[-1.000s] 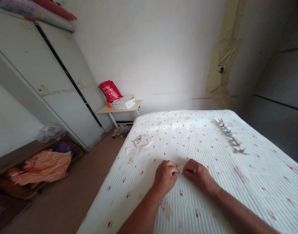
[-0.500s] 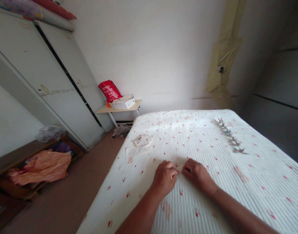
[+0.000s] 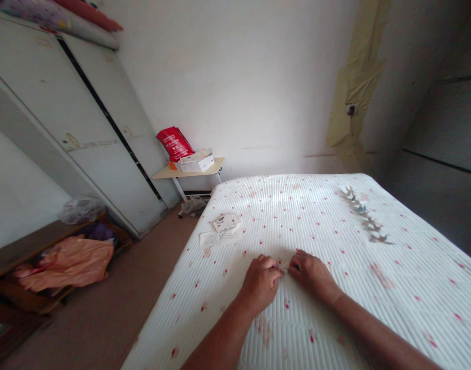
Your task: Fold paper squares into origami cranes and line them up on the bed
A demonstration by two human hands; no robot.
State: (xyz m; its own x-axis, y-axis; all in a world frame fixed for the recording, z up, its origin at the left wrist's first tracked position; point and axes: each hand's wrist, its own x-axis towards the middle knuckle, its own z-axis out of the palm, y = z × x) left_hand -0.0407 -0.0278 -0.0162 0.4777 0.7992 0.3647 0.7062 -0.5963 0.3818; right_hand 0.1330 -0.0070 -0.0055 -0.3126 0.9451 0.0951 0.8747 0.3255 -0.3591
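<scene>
Both hands are low over a white ribbed bed cover (image 3: 293, 205) dotted with small red marks. My left hand (image 3: 260, 280) is closed, thumb and forefinger pinched together. Just to its right, my right hand (image 3: 312, 274) is closed too, its fingertips almost meeting those of the left. Whatever sits between the fingertips is pale and too small to name. Beyond my left hand lie white printed packets or papers (image 3: 224, 225). Off to the right, a row of several small grey-brown, bird-like pieces (image 3: 361, 211) runs along the cover.
Left of the bed stands a grey cabinet (image 3: 92, 133). A small table (image 3: 193, 172) at the wall holds a red bag (image 3: 175, 144) and a white box (image 3: 199, 164). An orange plastic bag (image 3: 69, 262) lies on a low wooden shelf. A socket (image 3: 351, 109) is on the wall.
The view has shifted very slightly. Both hands keep nearly the same pose and place, still pinching close together.
</scene>
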